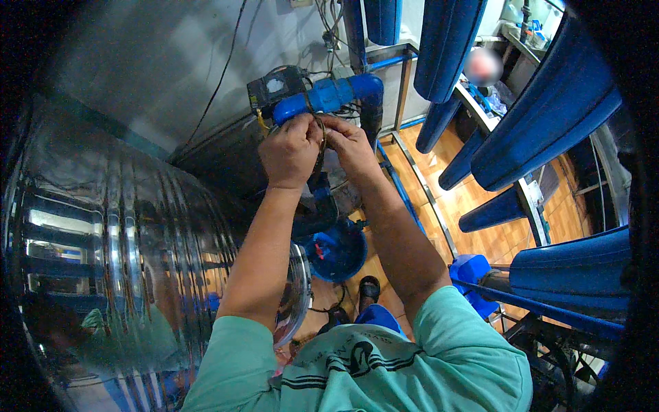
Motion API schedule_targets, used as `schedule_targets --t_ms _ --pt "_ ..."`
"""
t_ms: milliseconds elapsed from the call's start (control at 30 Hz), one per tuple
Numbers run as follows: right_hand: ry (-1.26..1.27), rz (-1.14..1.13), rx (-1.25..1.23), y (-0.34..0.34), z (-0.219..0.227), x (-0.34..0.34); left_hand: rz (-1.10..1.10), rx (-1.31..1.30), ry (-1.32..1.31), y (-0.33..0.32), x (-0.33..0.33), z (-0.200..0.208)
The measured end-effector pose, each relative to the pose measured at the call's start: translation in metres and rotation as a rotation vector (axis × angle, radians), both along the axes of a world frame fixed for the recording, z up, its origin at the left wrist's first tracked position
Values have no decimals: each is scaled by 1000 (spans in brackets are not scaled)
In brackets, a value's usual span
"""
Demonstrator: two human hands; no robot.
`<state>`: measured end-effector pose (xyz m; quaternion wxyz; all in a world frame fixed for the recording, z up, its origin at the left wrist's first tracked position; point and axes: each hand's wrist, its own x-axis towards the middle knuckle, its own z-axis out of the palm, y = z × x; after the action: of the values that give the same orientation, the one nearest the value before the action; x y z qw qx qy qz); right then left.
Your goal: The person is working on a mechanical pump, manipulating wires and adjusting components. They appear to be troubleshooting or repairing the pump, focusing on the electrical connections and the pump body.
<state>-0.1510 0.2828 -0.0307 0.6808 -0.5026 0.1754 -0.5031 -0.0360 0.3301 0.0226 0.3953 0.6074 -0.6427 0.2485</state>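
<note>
A person's bare left hand (pixel 292 152) and right hand (pixel 353 149) meet near the centre, fingertips pinched closed on a thin, dark, flexible cable (pixel 321 150). The cable hangs between them, just below a thick, bright-blue plastic pipe (pixel 333 95). A boxy black device (pixel 276 87) sits beside the pipe; a shiny, ribbed metal tank (pixel 130 226) stands left, long dark-blue cylinders (pixel 449 44) right, and a round blue bucket (pixel 351 261) below.

I see blue pipe (pixel 331 95) at 12, dark-blue cylinders (pixel 549 113) at 2, silver tank (pixel 130 233) at 9, black-striped mint shirt (pixel 473 357) at 6.
</note>
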Motion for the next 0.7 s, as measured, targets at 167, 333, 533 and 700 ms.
schedule_targets --t_ms 167,333,533,700 --pt "-37 80 67 0 1 -9 29 60 -24 -1 -5 -2" --pt "129 -121 135 10 24 -2 -81 176 155 7 9 -15" --pt "343 -392 80 4 32 1 -108 146 996 5 -15 -12" --pt "316 -455 46 5 25 7 -256 296 1906 0 -24 -2"
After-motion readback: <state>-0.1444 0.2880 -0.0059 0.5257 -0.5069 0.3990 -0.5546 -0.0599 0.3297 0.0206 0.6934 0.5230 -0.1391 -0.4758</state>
